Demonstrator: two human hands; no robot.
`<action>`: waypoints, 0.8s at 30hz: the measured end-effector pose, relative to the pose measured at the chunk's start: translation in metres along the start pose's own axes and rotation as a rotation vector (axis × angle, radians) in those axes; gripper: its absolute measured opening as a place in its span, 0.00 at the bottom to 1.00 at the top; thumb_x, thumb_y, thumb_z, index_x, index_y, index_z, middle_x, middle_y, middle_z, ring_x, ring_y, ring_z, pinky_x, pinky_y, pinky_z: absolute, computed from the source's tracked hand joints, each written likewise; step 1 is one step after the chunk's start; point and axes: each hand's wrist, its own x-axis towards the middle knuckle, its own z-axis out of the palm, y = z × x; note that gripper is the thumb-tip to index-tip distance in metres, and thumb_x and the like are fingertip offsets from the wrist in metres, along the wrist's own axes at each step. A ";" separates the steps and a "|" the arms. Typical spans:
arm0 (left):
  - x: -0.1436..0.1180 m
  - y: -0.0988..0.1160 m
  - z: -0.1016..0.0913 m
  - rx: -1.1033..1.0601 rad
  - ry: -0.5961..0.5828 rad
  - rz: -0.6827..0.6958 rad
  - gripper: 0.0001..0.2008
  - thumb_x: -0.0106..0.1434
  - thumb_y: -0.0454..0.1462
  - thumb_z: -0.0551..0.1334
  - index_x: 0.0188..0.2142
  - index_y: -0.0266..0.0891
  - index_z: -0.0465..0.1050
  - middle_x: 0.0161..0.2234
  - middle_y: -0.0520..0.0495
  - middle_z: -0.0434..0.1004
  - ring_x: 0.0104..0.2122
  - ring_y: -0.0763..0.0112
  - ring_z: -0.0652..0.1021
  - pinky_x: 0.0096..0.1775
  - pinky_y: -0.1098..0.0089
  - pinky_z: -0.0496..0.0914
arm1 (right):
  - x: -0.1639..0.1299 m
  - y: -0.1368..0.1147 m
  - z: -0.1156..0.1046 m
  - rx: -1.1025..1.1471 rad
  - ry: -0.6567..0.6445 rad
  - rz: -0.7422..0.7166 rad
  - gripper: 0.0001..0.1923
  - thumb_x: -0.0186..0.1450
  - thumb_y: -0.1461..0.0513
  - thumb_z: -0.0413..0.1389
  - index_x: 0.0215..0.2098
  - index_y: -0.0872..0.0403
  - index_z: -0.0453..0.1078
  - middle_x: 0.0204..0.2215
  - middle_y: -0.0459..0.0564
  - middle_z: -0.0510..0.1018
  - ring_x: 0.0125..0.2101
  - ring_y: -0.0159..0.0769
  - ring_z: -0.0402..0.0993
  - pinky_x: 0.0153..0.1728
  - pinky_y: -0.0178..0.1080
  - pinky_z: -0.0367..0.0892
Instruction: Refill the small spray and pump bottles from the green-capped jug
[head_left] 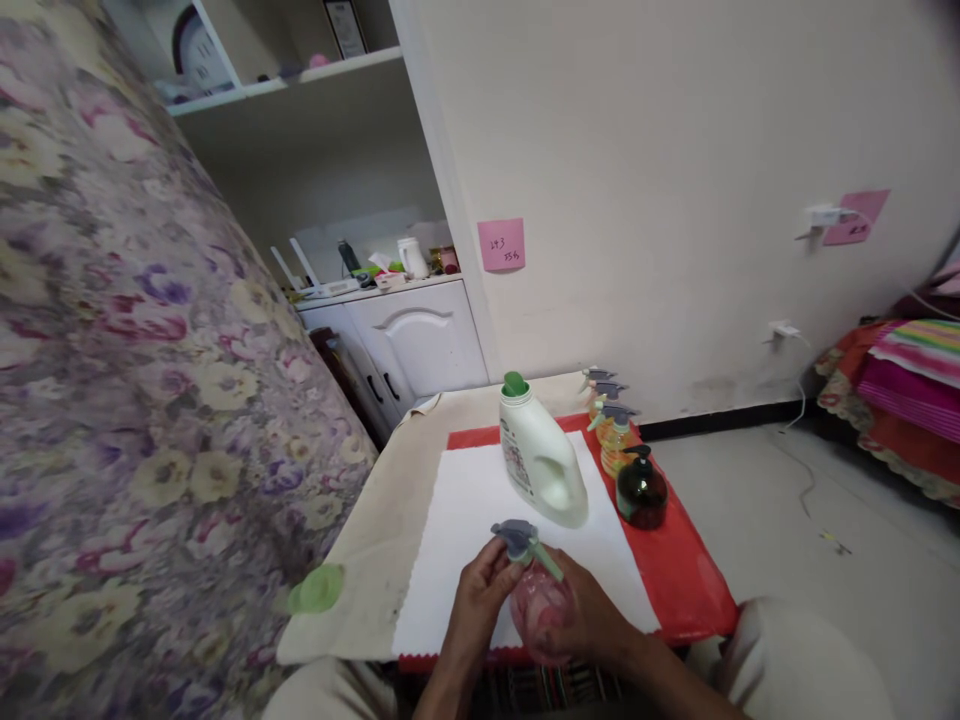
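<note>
Item one: we are logging a round pink translucent plastic spray bottle (541,612) at the near edge of the surface (375,540), over a white paper sheet (465,520). The right hand (592,625) is wrapping clamped around its body. The left hand (472,600) is pinching together on the bottle's grey trigger spray head (519,540).

Item two: a white plastic detergent jug with a green cap (541,455) is standing just beyond, on the sheet.

Item three: to its right, on a red cloth (690,580), a dark round pump bottle (641,490) is sitting beside a row of yellow trigger spray bottles (613,430).

Item four: a loose green cap (319,590) is lying at the near left.
</note>
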 end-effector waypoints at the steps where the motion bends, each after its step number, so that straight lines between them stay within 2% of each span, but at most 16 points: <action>1: -0.001 0.000 0.001 0.001 0.007 0.009 0.20 0.55 0.39 0.67 0.48 0.41 0.74 0.47 0.44 0.79 0.50 0.58 0.75 0.55 0.60 0.64 | 0.000 -0.001 -0.001 0.032 -0.021 -0.001 0.41 0.47 0.61 0.62 0.59 0.49 0.59 0.53 0.53 0.73 0.50 0.50 0.71 0.49 0.50 0.68; 7: -0.003 -0.002 0.009 -0.005 0.049 0.044 0.19 0.54 0.40 0.67 0.46 0.40 0.73 0.46 0.42 0.79 0.48 0.57 0.76 0.53 0.59 0.66 | 0.001 0.001 0.000 0.032 -0.029 0.041 0.43 0.47 0.61 0.63 0.60 0.50 0.58 0.57 0.55 0.69 0.53 0.52 0.68 0.53 0.53 0.65; 13: -0.001 -0.005 0.011 -0.003 0.118 0.027 0.14 0.53 0.39 0.68 0.40 0.40 0.74 0.40 0.45 0.81 0.43 0.59 0.78 0.48 0.63 0.68 | 0.000 -0.003 0.001 0.058 -0.040 0.046 0.41 0.48 0.60 0.63 0.59 0.50 0.59 0.56 0.55 0.70 0.52 0.51 0.69 0.53 0.51 0.65; 19: -0.003 0.003 0.007 0.036 0.077 0.029 0.17 0.54 0.38 0.68 0.45 0.40 0.74 0.43 0.45 0.80 0.47 0.60 0.76 0.49 0.66 0.67 | 0.000 0.007 0.001 0.182 -0.060 0.014 0.43 0.47 0.61 0.64 0.60 0.51 0.58 0.55 0.56 0.70 0.54 0.51 0.67 0.56 0.52 0.61; 24: -0.004 0.002 0.008 -0.018 0.085 0.050 0.15 0.54 0.37 0.68 0.42 0.40 0.73 0.42 0.45 0.80 0.43 0.61 0.78 0.48 0.65 0.69 | 0.000 0.013 0.002 0.220 -0.058 -0.002 0.44 0.47 0.65 0.64 0.61 0.50 0.56 0.57 0.56 0.68 0.55 0.51 0.66 0.57 0.53 0.59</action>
